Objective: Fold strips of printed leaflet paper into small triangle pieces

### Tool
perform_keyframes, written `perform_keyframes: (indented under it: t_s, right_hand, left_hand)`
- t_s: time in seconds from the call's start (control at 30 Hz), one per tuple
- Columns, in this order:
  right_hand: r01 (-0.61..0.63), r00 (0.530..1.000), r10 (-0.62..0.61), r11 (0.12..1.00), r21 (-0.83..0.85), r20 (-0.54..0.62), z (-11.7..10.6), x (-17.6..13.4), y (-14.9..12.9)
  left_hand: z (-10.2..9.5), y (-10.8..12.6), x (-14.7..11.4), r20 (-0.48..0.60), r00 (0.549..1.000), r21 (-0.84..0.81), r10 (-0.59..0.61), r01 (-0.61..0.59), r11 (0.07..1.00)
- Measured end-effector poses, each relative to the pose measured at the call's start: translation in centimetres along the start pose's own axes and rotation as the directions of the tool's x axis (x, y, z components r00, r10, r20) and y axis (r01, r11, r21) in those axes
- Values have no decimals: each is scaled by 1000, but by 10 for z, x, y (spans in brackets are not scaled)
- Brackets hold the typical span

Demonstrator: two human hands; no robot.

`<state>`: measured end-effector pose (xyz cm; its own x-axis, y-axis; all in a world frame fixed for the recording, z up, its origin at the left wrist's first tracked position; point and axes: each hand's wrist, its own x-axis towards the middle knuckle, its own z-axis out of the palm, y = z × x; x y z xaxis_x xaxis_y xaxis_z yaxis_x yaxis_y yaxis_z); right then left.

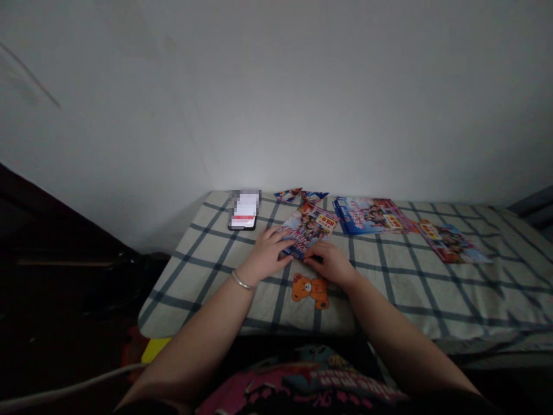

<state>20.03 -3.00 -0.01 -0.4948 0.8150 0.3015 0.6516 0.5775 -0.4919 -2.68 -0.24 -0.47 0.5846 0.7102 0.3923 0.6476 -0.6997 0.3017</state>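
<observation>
A colourful printed flyer [311, 223] lies at a slant on the checked cloth in front of me. My left hand [268, 253], with a silver bangle at the wrist, rests on its left edge, fingers spread and stretched out over the paper. At the flyer's near corner, my right hand [332, 262] has thumb and fingers closed on the paper edge. Two folded paper pieces [288, 195] in similar colours sit just beyond the flyer, close to the wall. To the right is a stack of the same flyers [367, 215].
A phone [244, 211] with a lit, blurred screen is left of the flyer. Another flyer [451, 242] lies far right. The checked tablecloth [393, 294] bears an orange bear picture [311, 291] near my hands. A pale wall [276, 104] rises behind the table.
</observation>
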Motion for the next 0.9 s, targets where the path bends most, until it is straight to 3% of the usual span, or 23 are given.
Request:
perform_keyframes:
  t_s: [0.17,0.53,0.73,0.9]
  right_hand:
    - [-73,997,75,991,112,-8,-5,-5,2]
    - [-162,987,162,980,113,5,-21,-10,23]
    - [-169,986,167,980,102,27,-28,-12,28]
    - [-199,980,197,977,80,31,-29,-12,23]
  left_hand:
    - [-1,-1,2,92,995,-12,30,-29,999]
    - [1,-9,1,36,998,56,-51,49,997]
    - [-1,-15,3,56,998,13,4,-5,1000]
    - [-7,-8,4,31,996,29,-85,84,996]
